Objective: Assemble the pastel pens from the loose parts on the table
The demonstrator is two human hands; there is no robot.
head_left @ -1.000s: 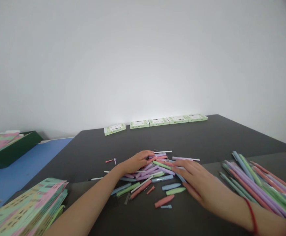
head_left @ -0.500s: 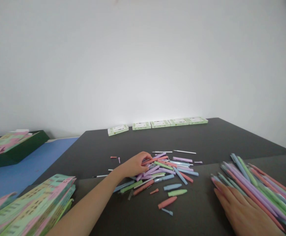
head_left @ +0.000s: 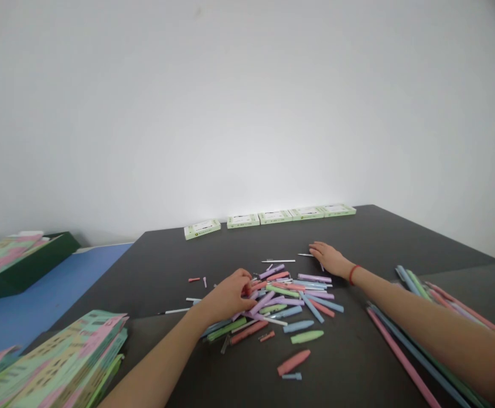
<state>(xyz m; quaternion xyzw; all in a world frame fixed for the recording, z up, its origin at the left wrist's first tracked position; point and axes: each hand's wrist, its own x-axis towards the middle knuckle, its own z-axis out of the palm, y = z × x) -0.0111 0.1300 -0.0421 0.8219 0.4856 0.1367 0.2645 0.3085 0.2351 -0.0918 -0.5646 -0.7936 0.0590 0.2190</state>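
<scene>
A pile of pastel pen parts [head_left: 287,302], with barrels and caps in purple, green, blue and red, lies mid-table. At its left edge my left hand [head_left: 230,292] touches the pieces, fingers curved and thumb apart. Beyond the pile's far right side, my right hand [head_left: 329,258] reaches flat with fingers stretched out. Its fingertips cover one end of a white pen refill [head_left: 304,255], and a small purple clip piece [head_left: 322,267] shows beneath them. Another white refill [head_left: 278,261] lies to the left of that hand.
Long pastel pens [head_left: 404,357] lie at the right, partly under my right forearm. Flat green-and-white boxes [head_left: 275,216] line the table's back edge. Printed card packs [head_left: 72,357] are stacked at front left. A dark green tray [head_left: 26,272] holds more packs on a blue surface.
My right hand has left the long pens at the right and moved forward and left to the refill behind the pile. My left hand has shifted slightly toward me, still at the pile.
</scene>
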